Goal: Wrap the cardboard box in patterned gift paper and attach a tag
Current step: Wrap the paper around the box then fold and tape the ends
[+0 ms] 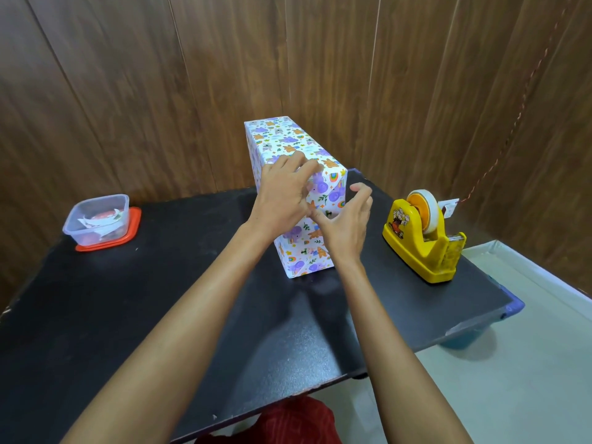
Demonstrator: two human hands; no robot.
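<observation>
The left hand lies on the upper near corner of the wrapped box, its fingers nearly straight and spread over the top edge, pressing on the paper rather than clamped round it. The right hand is just right of the left hand, at the box's near end face. Its fingers are loosely curved and apart, the thumb points toward the paper, and nothing shows between them. Thumb contact with the paper cannot be confirmed.

The box stands upright on the black table, directly beneath and ahead of both hands. A yellow tape dispenser stands well right of the right hand. A small white tag on a red cord hangs just beyond the dispenser. A clear plastic container on a red lid sits far left of the left hand.
</observation>
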